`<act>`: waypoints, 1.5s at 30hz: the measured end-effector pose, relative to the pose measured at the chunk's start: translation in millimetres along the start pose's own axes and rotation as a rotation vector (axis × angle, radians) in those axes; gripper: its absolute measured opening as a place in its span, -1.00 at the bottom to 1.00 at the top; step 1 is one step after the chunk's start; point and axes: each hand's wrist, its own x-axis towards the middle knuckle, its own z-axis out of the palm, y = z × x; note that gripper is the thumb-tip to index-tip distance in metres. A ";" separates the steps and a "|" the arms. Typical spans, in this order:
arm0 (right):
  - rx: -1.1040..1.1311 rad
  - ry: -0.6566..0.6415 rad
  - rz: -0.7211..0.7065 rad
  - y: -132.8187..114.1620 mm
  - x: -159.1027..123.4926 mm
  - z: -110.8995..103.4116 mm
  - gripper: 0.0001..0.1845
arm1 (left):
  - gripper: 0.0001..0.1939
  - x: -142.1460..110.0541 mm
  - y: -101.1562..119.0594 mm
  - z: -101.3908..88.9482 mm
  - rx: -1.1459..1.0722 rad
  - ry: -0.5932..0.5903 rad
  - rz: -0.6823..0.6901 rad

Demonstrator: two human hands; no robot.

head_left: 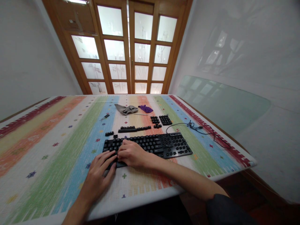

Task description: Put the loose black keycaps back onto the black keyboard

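Observation:
A black keyboard (164,144) lies on a striped tablecloth (58,147). My left hand (99,170) rests flat at the keyboard's near left corner, fingers stretched out and touching its edge. My right hand (131,153) lies over the keyboard's left part with fingers curled down onto the keys; what, if anything, is under the fingertips is hidden. Behind the keyboard lie rows of loose black keycaps (134,128), two keycap blocks (165,120) and a few single keycaps (109,133).
The keyboard's black cable (199,127) runs off to the right toward the table edge. A grey cloth (126,109) and a purple cloth (145,108) lie at the back. A small dark tool (106,116) lies left. Wooden glazed doors stand behind; a wall stands close on the right.

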 end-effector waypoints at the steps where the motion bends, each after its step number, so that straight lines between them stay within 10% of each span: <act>1: 0.003 0.006 0.001 -0.2 -0.6 0.0 -0.93 | -0.75 -0.1 -0.1 0.3 -0.002 0.000 0.002; 45: 0.189 0.033 0.231 -18.4 -2.4 -10.2 -0.84 | -0.68 2.0 2.8 -0.8 -0.015 -0.050 -0.056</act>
